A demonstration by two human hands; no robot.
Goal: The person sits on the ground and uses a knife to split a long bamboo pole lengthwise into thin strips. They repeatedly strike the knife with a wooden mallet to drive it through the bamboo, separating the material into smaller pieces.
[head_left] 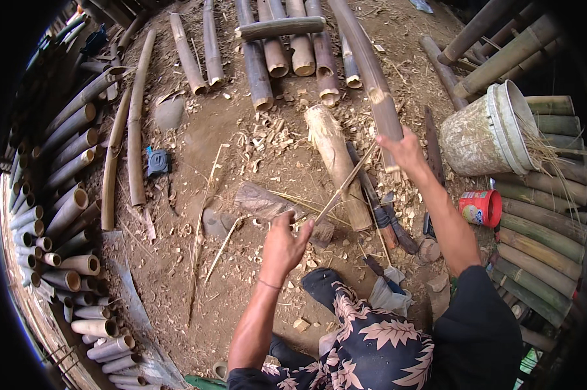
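Observation:
My right hand is closed around the near end of a long brown bamboo pole that stretches away from me. A thin stick slants from beside those fingertips down toward my left hand. The left thumb lies against or very near the stick's lower end, and the other fingers are spread apart. I cannot tell whether the right fingers also hold the stick. Under the stick, a pale chopped log lies on the ground, with a short wooden block beside the left hand.
Long-bladed knives lie right of the log. A dirty white bucket and red tin are at the right, near bamboo slats. Cut bamboo tubes are stacked left, near a blue tape measure. Wood chips litter the dirt.

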